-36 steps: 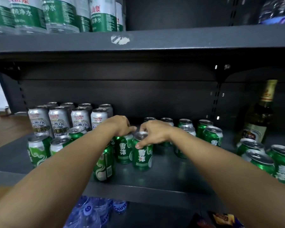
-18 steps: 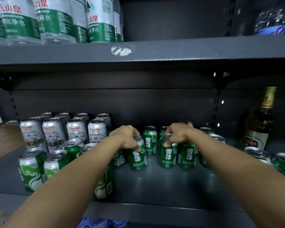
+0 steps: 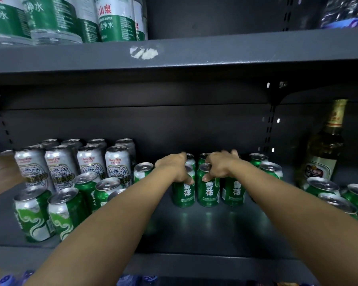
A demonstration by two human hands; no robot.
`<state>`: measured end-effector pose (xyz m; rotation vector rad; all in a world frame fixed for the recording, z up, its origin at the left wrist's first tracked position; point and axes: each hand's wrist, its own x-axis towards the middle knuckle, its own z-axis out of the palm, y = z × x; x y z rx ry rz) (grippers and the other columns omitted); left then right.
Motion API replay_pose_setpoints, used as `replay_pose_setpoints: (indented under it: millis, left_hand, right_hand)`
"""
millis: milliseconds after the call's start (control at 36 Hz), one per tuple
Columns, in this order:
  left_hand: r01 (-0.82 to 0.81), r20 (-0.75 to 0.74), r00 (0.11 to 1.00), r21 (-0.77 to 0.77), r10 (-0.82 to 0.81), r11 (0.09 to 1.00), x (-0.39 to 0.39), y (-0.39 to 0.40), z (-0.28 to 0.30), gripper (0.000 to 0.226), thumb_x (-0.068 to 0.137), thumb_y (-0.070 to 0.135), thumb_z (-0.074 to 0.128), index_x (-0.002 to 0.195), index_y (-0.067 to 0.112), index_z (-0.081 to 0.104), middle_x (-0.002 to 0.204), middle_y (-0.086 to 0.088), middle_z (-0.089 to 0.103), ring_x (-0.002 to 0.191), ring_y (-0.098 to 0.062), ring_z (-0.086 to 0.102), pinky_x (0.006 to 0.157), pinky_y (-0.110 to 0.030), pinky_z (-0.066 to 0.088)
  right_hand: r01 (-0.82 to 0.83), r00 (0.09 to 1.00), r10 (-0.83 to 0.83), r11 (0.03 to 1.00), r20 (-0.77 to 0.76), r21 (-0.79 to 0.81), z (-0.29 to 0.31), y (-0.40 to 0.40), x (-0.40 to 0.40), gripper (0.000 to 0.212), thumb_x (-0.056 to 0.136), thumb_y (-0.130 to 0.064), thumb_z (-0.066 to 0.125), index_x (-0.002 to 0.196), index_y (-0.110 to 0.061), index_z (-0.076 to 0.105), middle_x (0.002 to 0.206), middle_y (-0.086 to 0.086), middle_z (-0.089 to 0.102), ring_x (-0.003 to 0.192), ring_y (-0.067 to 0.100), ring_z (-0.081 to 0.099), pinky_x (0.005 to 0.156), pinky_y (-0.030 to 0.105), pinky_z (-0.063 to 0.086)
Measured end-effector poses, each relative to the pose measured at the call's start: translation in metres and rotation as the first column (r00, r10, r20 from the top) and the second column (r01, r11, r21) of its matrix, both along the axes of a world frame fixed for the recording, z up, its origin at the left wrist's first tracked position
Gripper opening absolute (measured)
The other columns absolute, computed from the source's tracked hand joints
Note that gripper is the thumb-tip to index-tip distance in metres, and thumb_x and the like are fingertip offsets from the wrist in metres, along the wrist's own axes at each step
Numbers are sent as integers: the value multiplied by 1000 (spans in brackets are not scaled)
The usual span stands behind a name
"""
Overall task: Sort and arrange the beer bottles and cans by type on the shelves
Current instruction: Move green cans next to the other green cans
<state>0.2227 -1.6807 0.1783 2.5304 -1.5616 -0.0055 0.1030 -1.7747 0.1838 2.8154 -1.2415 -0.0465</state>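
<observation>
Green Snow beer cans are bunched mid-shelf, w/ both hands on the front row. Left hand point(image 3: 177, 168) is clamped over the top of the leftmost green can point(image 3: 183, 193), fingers curled down its rim. Right hand point(image 3: 219, 167) grips the middle green can point(image 3: 208, 190) the same way, thumb on the front near the lid. Third green can point(image 3: 233, 191) stands touching the middle one on the right, partly under the right wrist. All 3 upright, side by side, more green cans right behind them.

Left part of the dark grey shelf point(image 3: 194, 228): block of silver Chongqing cans point(image 3: 89, 162) at the back, green-and-white swirl cans point(image 3: 34, 213) in front, closer to the edge. Far right: a tall beer bottle point(image 3: 323, 149) w/ gold foil neck, upright, plus a few more green cans point(image 3: 322, 187) near it. Upper shelf holds water bottles point(image 3: 112, 19) w/ green labels.
</observation>
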Motion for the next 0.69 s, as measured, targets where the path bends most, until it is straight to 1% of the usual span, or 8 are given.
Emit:
replay_pose_setpoints:
  millis: [167,250,361,444,500,583,639,694]
  left_hand:
    - [18,-67,998,-45,-20,999,14,9,-2,67,71,44,82,128,25,54,128,1,59,117,-22,56,97,-37,48]
    - [34,-114,993,-70,-42,997,17,8,-4,75,71,37,83,136,26,47,132,1,57,120,-22,55,99,-38,47]
    - [56,-132,989,-89,-68,994,19,2,-7,80,71,31,84,138,23,41,134,-1,55,120,-24,54,99,-39,46]
    - [93,-178,978,-95,-108,991,27,4,-7,85,70,34,84,141,23,39,138,-3,53,123,-23,52,101,-38,45]
    - [89,-198,974,-122,-112,989,37,9,0,88,71,43,81,145,23,37,144,-3,48,129,-23,48,106,-37,41]
    - [3,-20,1000,-114,-5,994,59,21,13,82,78,58,69,146,26,37,148,-4,45,135,-25,43,108,-36,39]
    - [-69,135,989,46,62,997,70,30,17,85,77,62,67,148,26,35,148,-4,44,136,-26,41,108,-36,38]
    - [-117,188,980,253,70,960,76,36,16,97,70,63,74,149,25,32,149,-3,42,136,-28,39,108,-36,38]
  right_hand:
    - [2,999,-3,1000,-42,-24,3,6,1,76,81,-62,62,142,-22,41,146,3,44,136,27,34,108,45,22]
    - [-7,1000,7,1000,-30,-15,4,13,4,80,80,-66,60,145,-26,36,148,2,40,137,27,31,108,46,20]
    - [-29,998,32,997,47,-68,4,19,7,74,81,-65,59,143,-29,39,146,-1,44,136,26,32,106,44,22]
    - [-29,997,37,994,72,-108,3,21,5,68,84,-63,58,142,-31,42,146,0,44,138,27,31,108,44,21]
    - [-31,994,44,992,99,-126,3,21,3,63,85,-61,57,140,-31,45,143,0,46,137,26,32,108,44,21]
    - [-33,980,63,986,190,-162,1,20,1,53,89,-57,54,136,-32,48,138,-1,52,134,26,34,107,43,21]
    - [-34,966,79,983,248,-181,0,21,2,48,91,-53,51,134,-32,50,137,-2,53,137,26,33,108,43,20]
    - [-46,952,108,975,285,-217,-2,24,5,42,93,-49,50,132,-32,52,135,-2,55,137,26,32,108,42,20]
